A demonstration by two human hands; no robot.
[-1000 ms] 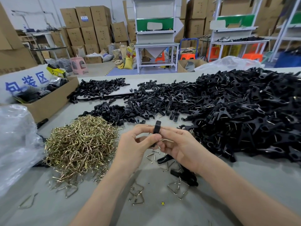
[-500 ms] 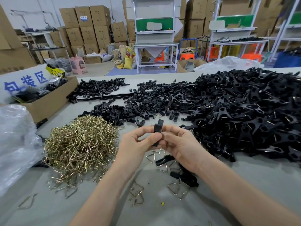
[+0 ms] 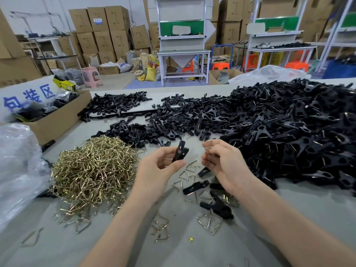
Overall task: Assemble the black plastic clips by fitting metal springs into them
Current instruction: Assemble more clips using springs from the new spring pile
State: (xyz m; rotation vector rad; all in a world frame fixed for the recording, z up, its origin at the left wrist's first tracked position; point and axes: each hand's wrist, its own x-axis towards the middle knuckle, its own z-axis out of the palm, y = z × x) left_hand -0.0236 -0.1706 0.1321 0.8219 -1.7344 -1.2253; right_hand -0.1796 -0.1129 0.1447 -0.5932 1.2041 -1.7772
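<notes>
Both bare forearms reach forward from the lower edge, with the hands raised side by side and slightly apart. The left hand (image 3: 158, 170) pinches a black clip (image 3: 180, 152) between thumb and fingers. The right hand (image 3: 226, 166) pinches a metal spring (image 3: 209, 145) at its fingertips.

The right fingers (image 3: 218, 152) hide most of the metal spring (image 3: 209, 145).

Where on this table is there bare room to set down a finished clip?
Bare table lies between the right forearm and the big clip pile. Another patch sits left of the left forearm, below the spring pile, with one stray spring. Between the forearms it's crowded with loose springs and clips.
</notes>
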